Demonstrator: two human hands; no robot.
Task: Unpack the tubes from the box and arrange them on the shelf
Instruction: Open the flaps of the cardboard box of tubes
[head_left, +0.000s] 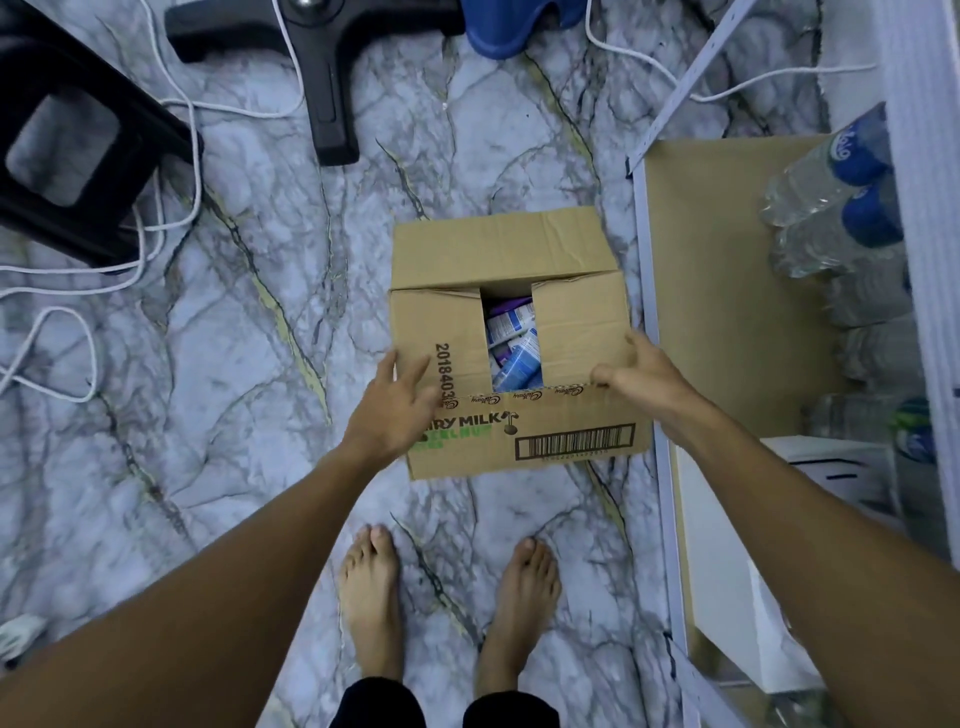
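A brown cardboard box stands on the marble-patterned floor in front of my bare feet. Its two inner flaps leave a gap in the middle, and several blue, white and purple tubes show through it. My left hand hovers with fingers spread over the box's near left corner. My right hand rests at the near edge of the right flap, fingers curled loosely, gripping nothing that I can see. The shelf, with a brown board and a pale metal frame, stands right of the box.
Several clear water bottles lie along the shelf's right side, with a white carton nearer me. A black stool stands at the far left amid white cables. A black chair base and a blue plastic item lie beyond the box.
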